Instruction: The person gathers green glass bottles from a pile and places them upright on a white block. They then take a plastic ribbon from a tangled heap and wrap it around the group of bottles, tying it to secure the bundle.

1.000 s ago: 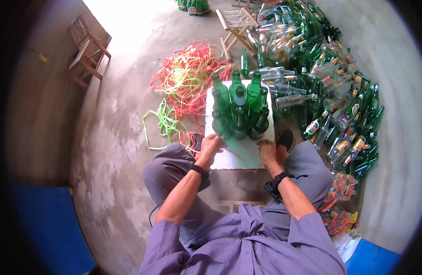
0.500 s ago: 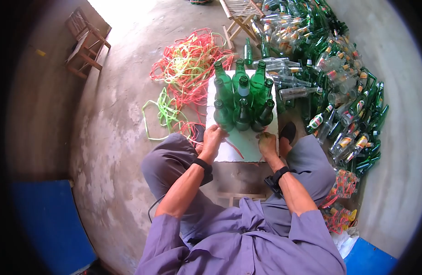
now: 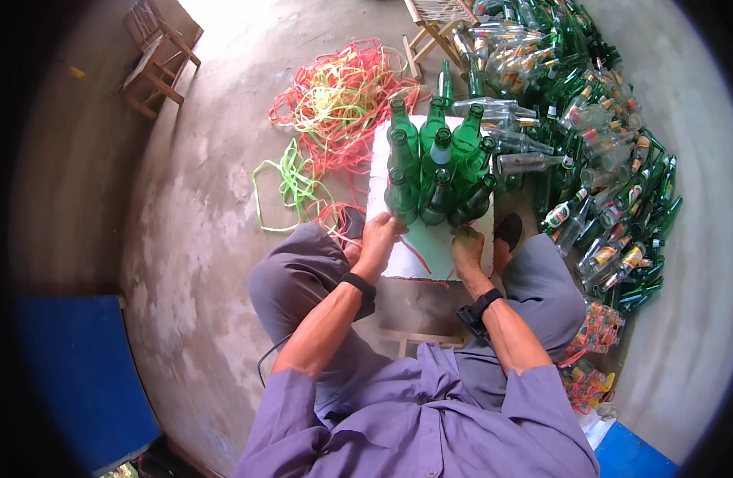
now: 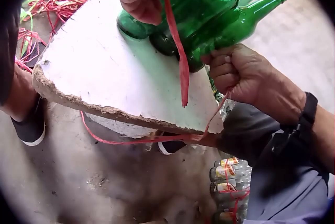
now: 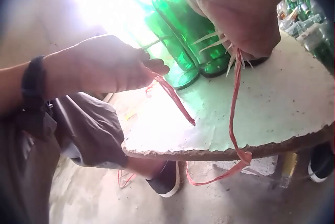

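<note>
A tight group of several green glass bottles (image 3: 438,159) stands on a white board (image 3: 438,259) between the person's knees. The left hand (image 3: 380,243) pinches a red plastic strap (image 4: 180,61) by the front left bottle, and its short end hangs over the board. At the front right bottle, the right hand (image 3: 468,251) grips a red strap with curled fingers. From that hand a long tail (image 5: 235,98) drops past the board's rough front edge and loops below it. Where the strap runs around the bottles is mostly hidden.
A big heap of loose bottles (image 3: 605,167) covers the floor on the right. Tangled red and green straps (image 3: 342,103) lie to the left of the board. A folding stool (image 3: 438,32) stands beyond, and a wooden chair (image 3: 155,60) is by the left wall.
The head view has shifted, so the board and bottles sit higher and farther right in it. Both hands stay at the front bottles, still holding the strap.
</note>
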`<action>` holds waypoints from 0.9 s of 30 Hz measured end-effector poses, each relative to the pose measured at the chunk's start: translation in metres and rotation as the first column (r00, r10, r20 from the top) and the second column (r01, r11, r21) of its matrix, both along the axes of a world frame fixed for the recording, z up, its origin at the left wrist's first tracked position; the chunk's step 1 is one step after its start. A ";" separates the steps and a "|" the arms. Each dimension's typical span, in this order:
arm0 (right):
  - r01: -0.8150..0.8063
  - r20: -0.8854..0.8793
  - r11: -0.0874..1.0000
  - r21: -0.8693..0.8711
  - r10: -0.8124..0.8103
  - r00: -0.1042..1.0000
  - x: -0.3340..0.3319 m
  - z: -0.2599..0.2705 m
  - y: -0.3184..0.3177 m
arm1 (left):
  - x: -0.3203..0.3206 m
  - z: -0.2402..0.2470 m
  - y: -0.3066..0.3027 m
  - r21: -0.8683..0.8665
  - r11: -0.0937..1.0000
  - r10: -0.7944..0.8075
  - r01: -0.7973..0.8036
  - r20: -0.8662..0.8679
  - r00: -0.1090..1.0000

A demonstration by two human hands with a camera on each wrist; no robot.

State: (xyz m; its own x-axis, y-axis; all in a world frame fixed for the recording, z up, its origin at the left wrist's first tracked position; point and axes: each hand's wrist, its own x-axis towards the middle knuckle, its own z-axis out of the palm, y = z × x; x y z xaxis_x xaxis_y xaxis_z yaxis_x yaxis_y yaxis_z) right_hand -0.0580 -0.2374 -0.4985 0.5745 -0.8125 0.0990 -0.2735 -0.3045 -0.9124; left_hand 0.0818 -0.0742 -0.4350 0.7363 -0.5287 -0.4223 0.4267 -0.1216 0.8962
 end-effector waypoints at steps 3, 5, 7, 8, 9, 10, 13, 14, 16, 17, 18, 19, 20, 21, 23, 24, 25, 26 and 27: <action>0.070 -0.069 0.920 0.386 -0.047 0.997 0.001 0.017 0.004 | 0.002 -0.002 0.004 0.023 1.000 -0.013 0.014 -0.031 0.999; 0.143 -0.063 0.692 0.708 -0.141 0.988 0.006 0.053 0.013 | 0.002 0.004 0.006 0.055 0.998 -0.030 0.032 -0.034 0.999; 0.157 -0.054 0.649 0.744 -0.176 0.983 0.009 0.051 0.018 | 0.004 0.008 0.008 0.098 0.994 -0.039 0.039 -0.007 0.999; 0.167 -0.045 0.606 0.778 -0.211 0.976 0.011 0.050 0.020 | 0.005 0.009 0.008 0.098 0.994 -0.039 0.039 -0.007 0.999; 0.167 -0.046 0.606 0.778 -0.211 0.976 0.011 0.049 0.022 | 0.007 0.008 0.009 0.130 0.990 -0.054 0.055 -0.007 0.999; 0.155 -0.048 0.607 0.780 -0.190 0.981 0.010 0.047 0.025 | 0.009 0.007 0.010 0.161 0.984 -0.070 0.070 -0.007 0.998; 0.148 -0.069 0.590 0.794 -0.154 0.986 0.009 0.052 0.030 | 0.011 0.006 0.011 0.190 0.980 -0.048 0.049 -0.012 0.999; 0.151 -0.088 0.573 0.806 -0.137 0.987 0.008 0.055 0.030 | 0.012 0.006 0.010 0.188 0.981 -0.051 0.052 -0.013 0.999; 0.142 -0.083 0.587 0.797 -0.125 0.989 0.007 0.058 0.030 | 0.012 0.004 0.010 0.172 0.984 -0.047 0.050 -0.023 0.999; 0.129 -0.078 0.599 0.790 -0.111 0.991 0.006 0.059 0.030 | 0.013 0.003 0.010 0.170 0.984 -0.049 0.053 -0.024 0.998; 0.130 -0.078 0.601 0.789 -0.112 0.991 0.006 0.060 0.031 | 0.014 0.001 0.010 0.154 0.987 -0.050 0.055 -0.033 0.998; 0.141 -0.084 0.570 0.809 -0.126 0.988 0.007 0.062 0.032 | 0.016 -0.001 0.011 0.138 0.989 -0.050 0.056 -0.041 0.998; 0.151 -0.090 0.538 0.829 -0.139 0.986 0.007 0.063 0.033 | 0.017 -0.003 0.011 0.137 0.989 -0.049 0.055 -0.041 0.998; 0.151 -0.090 0.539 0.829 -0.138 0.986 0.008 0.062 0.034 | 0.019 -0.002 0.011 0.153 0.987 -0.044 0.051 -0.053 0.998; 0.126 -0.068 0.475 0.871 -0.136 0.988 0.009 0.058 0.037 | 0.020 0.000 0.012 0.171 0.984 -0.035 0.046 -0.066 0.997; 0.126 -0.069 0.473 0.872 -0.135 0.988 0.010 0.058 0.039 | 0.021 0.000 0.013 0.152 0.988 -0.019 0.031 -0.081 0.997; 0.114 -0.058 0.452 0.885 -0.137 0.989 0.010 0.059 0.042 | 0.021 0.000 0.014 0.134 0.991 -0.003 0.016 -0.096 0.995; 0.102 -0.045 0.431 0.896 -0.141 0.989 0.011 0.059 0.044 | 0.022 0.001 0.014 0.136 0.991 0.000 0.014 -0.096 0.995; 0.102 -0.046 0.430 0.897 -0.139 0.989 0.013 0.061 0.047 | 0.022 0.001 0.014 0.154 0.988 0.003 0.010 -0.084 0.996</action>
